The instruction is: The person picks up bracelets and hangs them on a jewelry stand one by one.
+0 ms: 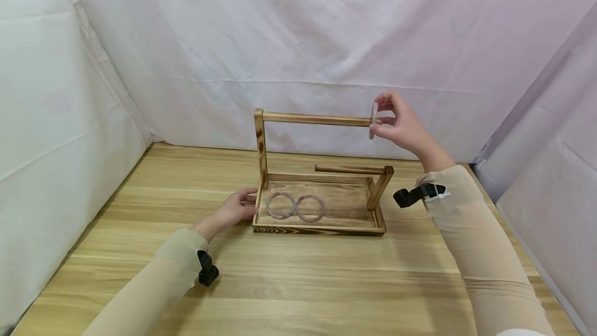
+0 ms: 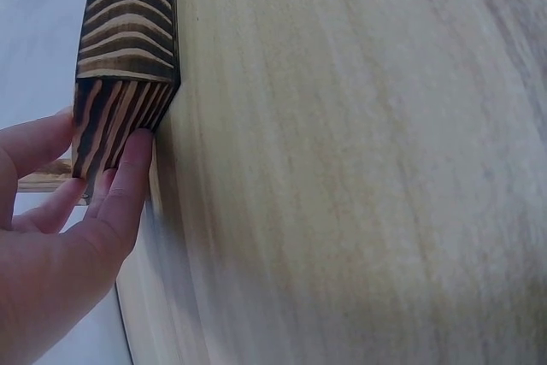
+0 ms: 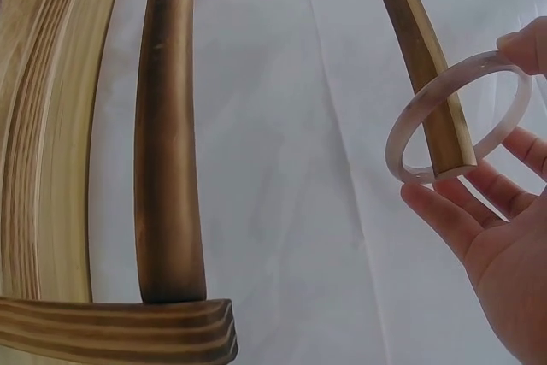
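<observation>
A wooden bangle rack with a tray base (image 1: 319,230) and two horizontal bars stands on the table. My right hand (image 1: 403,124) pinches a pale lilac bangle (image 1: 374,113) at the free end of the taller bar (image 1: 317,118). In the right wrist view, that bar's tip passes through the bangle (image 3: 396,144), held between thumb and fingers. Two similar bangles, a left one (image 1: 268,205) and a right one (image 1: 324,210), lie side by side in the tray. At the tray's left end, my left hand (image 1: 230,209) grips the wall, as the left wrist view shows.
The rack's lower bar (image 1: 347,169) extends leftward from a short post (image 1: 380,189) at the tray's right end. A light wood table (image 1: 303,284) lies beneath. White cloth (image 1: 233,40) hangs behind and on both sides.
</observation>
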Action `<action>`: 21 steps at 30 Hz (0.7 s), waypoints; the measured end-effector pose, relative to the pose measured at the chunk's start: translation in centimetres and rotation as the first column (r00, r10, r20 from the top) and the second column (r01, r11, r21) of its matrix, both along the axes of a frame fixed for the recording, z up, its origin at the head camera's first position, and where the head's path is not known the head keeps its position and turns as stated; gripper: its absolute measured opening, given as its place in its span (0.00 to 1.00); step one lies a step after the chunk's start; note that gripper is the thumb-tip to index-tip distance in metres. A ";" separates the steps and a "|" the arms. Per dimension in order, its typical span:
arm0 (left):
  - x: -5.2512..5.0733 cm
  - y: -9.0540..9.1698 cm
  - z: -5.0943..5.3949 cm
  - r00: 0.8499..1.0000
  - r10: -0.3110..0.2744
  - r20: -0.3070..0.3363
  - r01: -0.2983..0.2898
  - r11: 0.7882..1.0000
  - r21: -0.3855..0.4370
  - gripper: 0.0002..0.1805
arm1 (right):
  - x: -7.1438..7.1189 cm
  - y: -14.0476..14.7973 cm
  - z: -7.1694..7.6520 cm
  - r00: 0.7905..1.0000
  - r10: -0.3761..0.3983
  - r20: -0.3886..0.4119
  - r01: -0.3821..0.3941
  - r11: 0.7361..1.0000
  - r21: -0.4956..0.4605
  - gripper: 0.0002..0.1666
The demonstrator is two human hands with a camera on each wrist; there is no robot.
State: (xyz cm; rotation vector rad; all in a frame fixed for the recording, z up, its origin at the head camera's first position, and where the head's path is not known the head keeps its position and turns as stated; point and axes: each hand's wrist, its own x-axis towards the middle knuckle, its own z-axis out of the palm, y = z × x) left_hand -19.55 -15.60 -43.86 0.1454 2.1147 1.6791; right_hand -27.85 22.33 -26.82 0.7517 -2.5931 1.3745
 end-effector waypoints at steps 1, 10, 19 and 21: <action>0.0 0.0 0.0 1.000 0.001 0.003 -0.001 1.000 0.003 0.33 | -0.1 -0.1 0.0 1.000 0.003 -0.005 -0.003 1.000 0.002 0.29; -0.2 0.0 -0.1 1.000 -0.004 -0.002 0.004 1.000 -0.008 0.33 | -0.3 -0.7 0.6 1.000 0.024 0.019 -0.025 0.999 0.028 0.29; -0.2 0.2 -0.1 1.000 0.008 -0.006 -0.009 1.000 -0.010 0.33 | -0.5 -1.4 1.0 0.998 0.037 0.043 -0.038 0.999 0.036 0.29; -0.2 0.2 -0.1 1.000 0.004 -0.013 -0.004 1.000 -0.023 0.33 | -0.5 -1.5 1.1 0.998 0.039 0.040 -0.041 0.999 0.035 0.29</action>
